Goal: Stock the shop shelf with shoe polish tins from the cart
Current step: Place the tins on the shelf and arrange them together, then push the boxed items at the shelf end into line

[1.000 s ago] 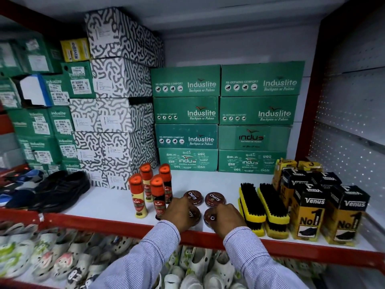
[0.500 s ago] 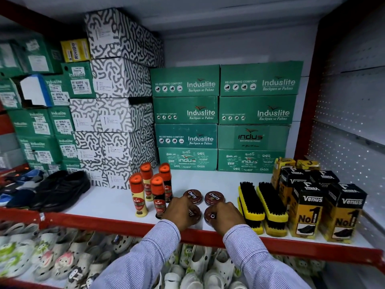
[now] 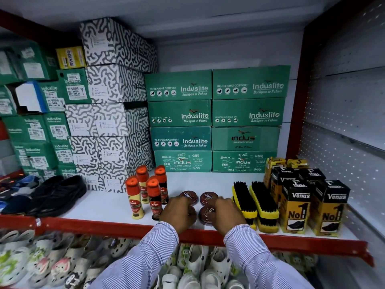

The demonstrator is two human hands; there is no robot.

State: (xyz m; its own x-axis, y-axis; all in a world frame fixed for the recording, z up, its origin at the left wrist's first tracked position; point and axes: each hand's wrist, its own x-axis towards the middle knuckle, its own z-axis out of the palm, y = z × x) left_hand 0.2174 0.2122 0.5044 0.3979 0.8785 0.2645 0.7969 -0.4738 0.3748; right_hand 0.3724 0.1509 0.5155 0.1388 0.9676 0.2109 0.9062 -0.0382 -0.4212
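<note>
Two front tins (image 3: 206,214) under both hands' grip (image 3: 228,215).

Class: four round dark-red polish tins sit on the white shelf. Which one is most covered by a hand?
The front-left round dark-red tin: the left hand hides nearly all of it, while the other three show their lids.

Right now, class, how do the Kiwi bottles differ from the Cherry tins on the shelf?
The Kiwi bottles stand tall and upright; the Cherry tins lie flat and round. The bottles carry orange caps; the tins have dark maroon lids. Hands rest on the front tins, none on the bottles. Both sit on the same white shelf.
</note>
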